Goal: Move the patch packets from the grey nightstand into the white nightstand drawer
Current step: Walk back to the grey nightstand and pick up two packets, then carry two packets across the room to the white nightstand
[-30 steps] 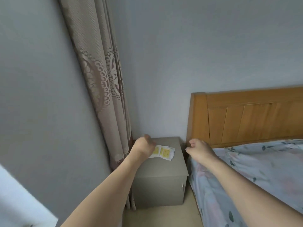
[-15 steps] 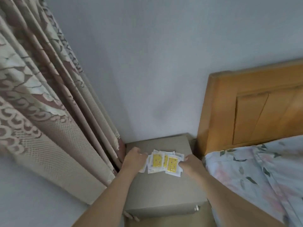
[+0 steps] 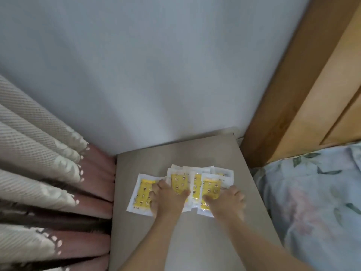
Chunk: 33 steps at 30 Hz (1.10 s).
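Note:
Several patch packets (image 3: 143, 192), white with yellow printed centres, lie fanned out and overlapping on top of the grey nightstand (image 3: 195, 241). My left hand (image 3: 168, 200) lies on the left part of the fan, its curled fingers on the leftmost packet and its thumb on the one beside it. My right hand (image 3: 227, 200) is on the right end, with the thumb on the rightmost packet (image 3: 212, 184) and the fingers curled past its right edge. The white nightstand is out of view.
A patterned beige and brown curtain (image 3: 48, 173) hangs against the nightstand's left side. A wooden headboard (image 3: 304, 104) and a bed with a floral sheet (image 3: 316, 202) stand close on the right. A grey wall (image 3: 156, 75) is right behind.
The view has come closer and tilted down over the nightstand. Both hands have moved from the sides of the fan onto the packets, and the leftmost packet now lies further left.

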Motion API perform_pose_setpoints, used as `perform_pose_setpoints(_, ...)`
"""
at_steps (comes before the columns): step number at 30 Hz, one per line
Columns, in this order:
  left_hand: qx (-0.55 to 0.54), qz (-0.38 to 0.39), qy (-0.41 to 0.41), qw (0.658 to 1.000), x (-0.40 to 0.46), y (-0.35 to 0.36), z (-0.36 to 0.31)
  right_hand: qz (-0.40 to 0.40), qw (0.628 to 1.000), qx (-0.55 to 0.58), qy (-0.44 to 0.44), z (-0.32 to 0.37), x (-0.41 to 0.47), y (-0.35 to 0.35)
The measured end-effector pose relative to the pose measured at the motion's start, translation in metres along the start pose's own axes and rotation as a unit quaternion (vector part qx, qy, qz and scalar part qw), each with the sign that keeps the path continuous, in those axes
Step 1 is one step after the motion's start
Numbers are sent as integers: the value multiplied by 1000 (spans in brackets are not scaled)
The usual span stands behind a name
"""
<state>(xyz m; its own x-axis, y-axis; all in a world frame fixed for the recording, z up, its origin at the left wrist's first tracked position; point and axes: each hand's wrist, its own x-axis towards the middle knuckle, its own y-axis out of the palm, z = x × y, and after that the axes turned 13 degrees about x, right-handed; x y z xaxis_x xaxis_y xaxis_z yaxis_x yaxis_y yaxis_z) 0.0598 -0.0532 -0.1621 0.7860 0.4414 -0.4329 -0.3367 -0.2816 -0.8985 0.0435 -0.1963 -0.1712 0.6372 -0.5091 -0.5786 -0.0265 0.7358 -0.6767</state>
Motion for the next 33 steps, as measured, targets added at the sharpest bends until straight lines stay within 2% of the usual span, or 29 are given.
perform_pose_setpoints(6,-105,37,-20,994,16,-5,13,-19,1000,-3,19,1,5,-8)
perform_pose_setpoints(11,-169,40,-4,985,13,-17,19,47,992,107,43,-4,15,-11)
perform_pose_setpoints(15,-226,32,-6,974,-10,-52,19,44,986,162,6,4,-9,-38)
perform_pose_setpoints(18,-279,30,21,960,-45,-112,10,34,983,177,-38,35,-51,-94)
perform_pose_setpoints(22,-318,10,88,944,-121,-216,-10,-8,969,220,-109,78,-127,-207)
perform_pose_setpoints(26,-346,6,158,925,-199,-291,-37,-65,949,261,-164,89,-206,-307)
perform_pose_setpoints(33,-325,47,338,882,-301,-315,-112,-200,891,381,-142,21,-286,-417)
